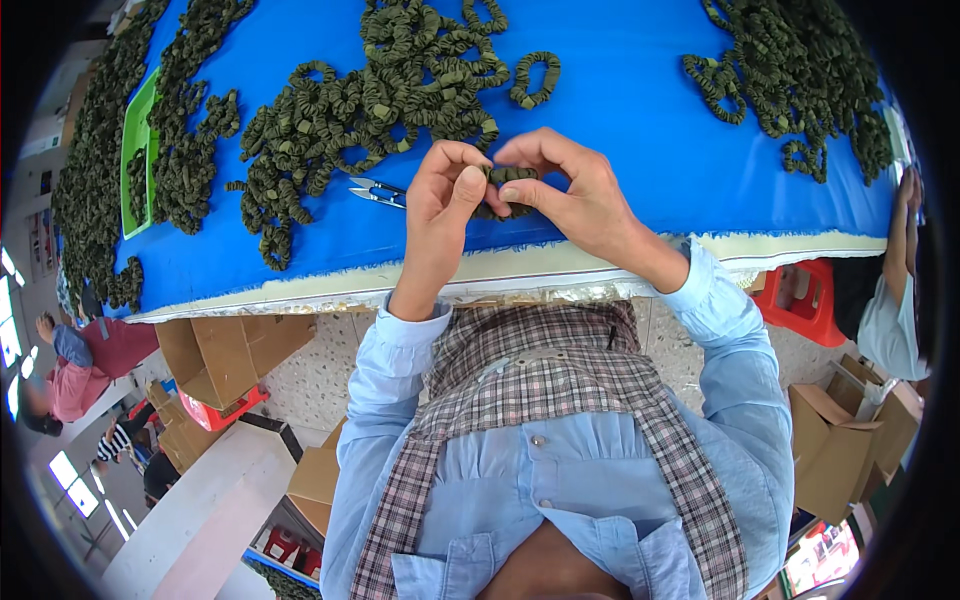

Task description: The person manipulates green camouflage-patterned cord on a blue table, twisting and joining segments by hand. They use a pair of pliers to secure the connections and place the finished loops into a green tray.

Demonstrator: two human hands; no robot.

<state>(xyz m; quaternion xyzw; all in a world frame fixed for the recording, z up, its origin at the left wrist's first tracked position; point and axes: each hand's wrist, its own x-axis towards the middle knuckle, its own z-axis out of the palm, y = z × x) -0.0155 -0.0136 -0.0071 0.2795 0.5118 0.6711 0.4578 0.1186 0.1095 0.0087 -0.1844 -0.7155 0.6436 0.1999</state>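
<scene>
Both my hands hold one dark green ruffled fabric ring (508, 176) just above the near edge of the blue-covered table (620, 120). My left hand (445, 195) pinches its left side between thumb and fingers. My right hand (565, 185) grips its right side and bottom. Small silver thread snips (376, 192) lie on the blue cloth just left of my left hand. A big heap of the same green rings (370, 100) spreads behind my hands, with one single ring (535, 78) lying apart from it.
More green rings are piled at the far right (800, 80) and along the left (180, 140), beside a green tray (138, 130). Cardboard boxes (215, 355) stand under the table edge. A red stool (805, 300) and another person (890, 300) are at right; other people (80, 375) sit lower left.
</scene>
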